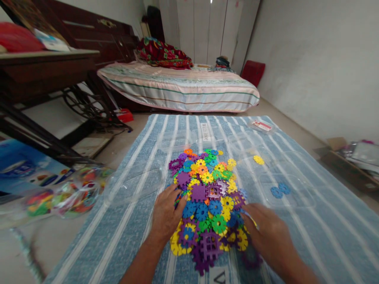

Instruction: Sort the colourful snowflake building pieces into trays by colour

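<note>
A heap of coloured plastic interlocking pieces, gear-shaped and square, lies on a blue-and-white striped cloth. My left hand rests palm down on the heap's left edge, fingers spread over the pieces. On the heap's lower right edge lies my right hand, fingers curled toward the pieces; whether it grips one is hidden. Two blue gear pieces sit in a clear tray to the right. A single yellow piece sits in another clear tray farther back.
More clear trays lie on the cloth to the left and behind the heap. A plastic bag of coloured pieces lies on the floor at left, near a dark table. A bed stands behind; boxes at right.
</note>
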Action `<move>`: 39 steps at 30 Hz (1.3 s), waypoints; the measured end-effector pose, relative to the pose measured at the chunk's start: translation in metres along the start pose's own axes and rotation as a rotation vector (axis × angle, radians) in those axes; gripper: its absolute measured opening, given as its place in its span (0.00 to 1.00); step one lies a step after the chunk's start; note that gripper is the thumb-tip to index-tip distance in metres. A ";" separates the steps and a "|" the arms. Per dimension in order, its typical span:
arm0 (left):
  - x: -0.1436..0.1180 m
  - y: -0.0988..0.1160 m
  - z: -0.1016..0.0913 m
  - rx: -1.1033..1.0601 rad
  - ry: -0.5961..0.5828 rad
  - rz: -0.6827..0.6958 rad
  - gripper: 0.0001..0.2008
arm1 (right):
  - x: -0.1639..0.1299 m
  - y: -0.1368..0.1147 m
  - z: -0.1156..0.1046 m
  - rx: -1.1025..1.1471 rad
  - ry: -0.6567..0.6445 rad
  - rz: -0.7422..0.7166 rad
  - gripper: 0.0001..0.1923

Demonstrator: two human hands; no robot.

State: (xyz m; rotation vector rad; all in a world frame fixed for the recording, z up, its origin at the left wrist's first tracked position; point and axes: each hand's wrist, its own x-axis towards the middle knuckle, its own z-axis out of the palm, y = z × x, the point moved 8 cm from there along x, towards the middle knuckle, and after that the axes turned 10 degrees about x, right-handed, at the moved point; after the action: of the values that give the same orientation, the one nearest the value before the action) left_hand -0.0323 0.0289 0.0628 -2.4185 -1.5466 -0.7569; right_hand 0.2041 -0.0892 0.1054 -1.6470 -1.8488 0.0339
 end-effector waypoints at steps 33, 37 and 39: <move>-0.001 -0.003 -0.007 0.008 0.073 0.034 0.16 | 0.167 0.123 -0.021 -0.362 -0.073 0.331 0.18; -0.002 -0.005 -0.006 0.015 0.078 0.037 0.14 | 0.179 0.145 0.006 -0.396 -0.307 0.277 0.22; -0.002 -0.005 -0.006 0.022 0.084 0.044 0.14 | 0.185 0.154 0.020 -0.414 -0.421 0.258 0.21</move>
State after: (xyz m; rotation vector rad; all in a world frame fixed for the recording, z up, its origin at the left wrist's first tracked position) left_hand -0.0395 0.0271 0.0661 -2.3645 -1.4585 -0.8174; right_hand 0.3311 0.1160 0.1058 -2.3048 -2.0287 0.1238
